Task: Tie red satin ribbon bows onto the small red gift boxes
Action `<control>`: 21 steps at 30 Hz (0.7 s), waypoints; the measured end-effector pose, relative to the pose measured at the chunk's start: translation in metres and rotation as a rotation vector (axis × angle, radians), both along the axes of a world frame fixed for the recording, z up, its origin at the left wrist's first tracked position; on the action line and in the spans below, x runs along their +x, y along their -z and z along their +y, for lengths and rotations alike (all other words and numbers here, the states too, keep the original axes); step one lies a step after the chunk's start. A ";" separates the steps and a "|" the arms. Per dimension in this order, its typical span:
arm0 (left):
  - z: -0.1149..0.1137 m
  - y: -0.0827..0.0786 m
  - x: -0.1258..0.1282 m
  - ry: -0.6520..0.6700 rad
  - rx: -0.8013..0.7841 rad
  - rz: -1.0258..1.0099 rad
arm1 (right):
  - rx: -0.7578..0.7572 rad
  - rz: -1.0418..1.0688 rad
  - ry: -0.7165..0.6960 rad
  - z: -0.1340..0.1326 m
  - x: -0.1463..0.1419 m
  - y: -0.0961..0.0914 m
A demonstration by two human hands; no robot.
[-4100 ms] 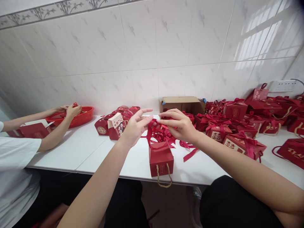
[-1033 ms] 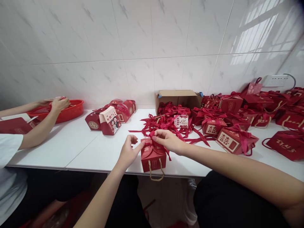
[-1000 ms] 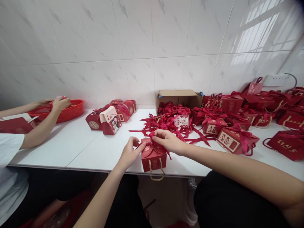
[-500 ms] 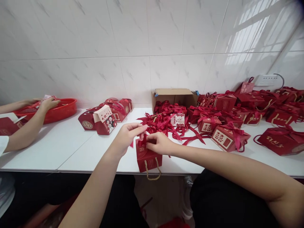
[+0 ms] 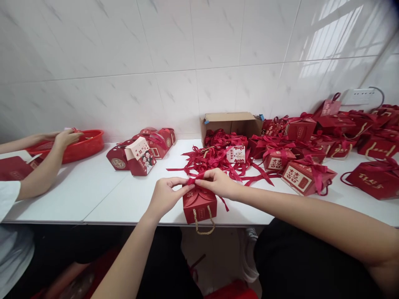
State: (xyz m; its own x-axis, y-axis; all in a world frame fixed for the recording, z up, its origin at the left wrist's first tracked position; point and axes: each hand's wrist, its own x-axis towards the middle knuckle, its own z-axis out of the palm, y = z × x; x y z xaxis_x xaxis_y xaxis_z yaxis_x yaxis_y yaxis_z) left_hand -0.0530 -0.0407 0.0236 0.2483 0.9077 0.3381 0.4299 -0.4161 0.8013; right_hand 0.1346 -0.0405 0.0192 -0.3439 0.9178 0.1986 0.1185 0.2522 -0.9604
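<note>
A small red gift box (image 5: 199, 207) with a gold rope handle (image 5: 205, 231) stands at the table's front edge, the handle hanging over the edge. Above its top, a red ribbon (image 5: 193, 179) is pinched between my two hands. My left hand (image 5: 168, 195) grips it from the left with thumb and forefinger. From the right, my right hand (image 5: 216, 182) pinches the same ribbon, its fingertips close to the left ones. One ribbon tail trails on the table to the right of the box. Whether the ribbon is knotted there I cannot tell.
Behind my hands, a heap of red ribbons (image 5: 215, 153) spills from a cardboard box (image 5: 232, 117). Several finished red boxes (image 5: 308, 176) crowd the right side. More boxes (image 5: 140, 158) stand left of centre. A co-worker's hands reach into a red basin (image 5: 89, 147) at far left.
My hands have come together over the box, and both now pinch the ribbon, drawn out sideways. Before, the left hand was raised higher. The view has shifted slightly.
</note>
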 end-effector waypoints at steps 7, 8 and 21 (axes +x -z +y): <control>-0.004 0.006 0.007 0.000 0.032 -0.182 | 0.068 0.014 0.012 -0.002 -0.003 0.001; -0.004 0.006 0.008 -0.002 0.034 -0.175 | 0.089 0.010 0.019 -0.002 -0.003 0.001; -0.011 0.020 0.014 0.027 0.109 -0.132 | 0.185 -0.070 0.148 -0.007 -0.001 -0.003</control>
State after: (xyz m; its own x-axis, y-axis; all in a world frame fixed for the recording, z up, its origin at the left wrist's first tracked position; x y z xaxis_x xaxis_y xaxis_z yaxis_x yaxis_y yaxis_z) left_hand -0.0386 -0.0515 0.0038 0.2192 0.8573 0.4658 0.3109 -0.5139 0.7996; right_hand 0.1332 -0.0478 0.0223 -0.2270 0.9096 0.3481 0.2323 0.3977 -0.8876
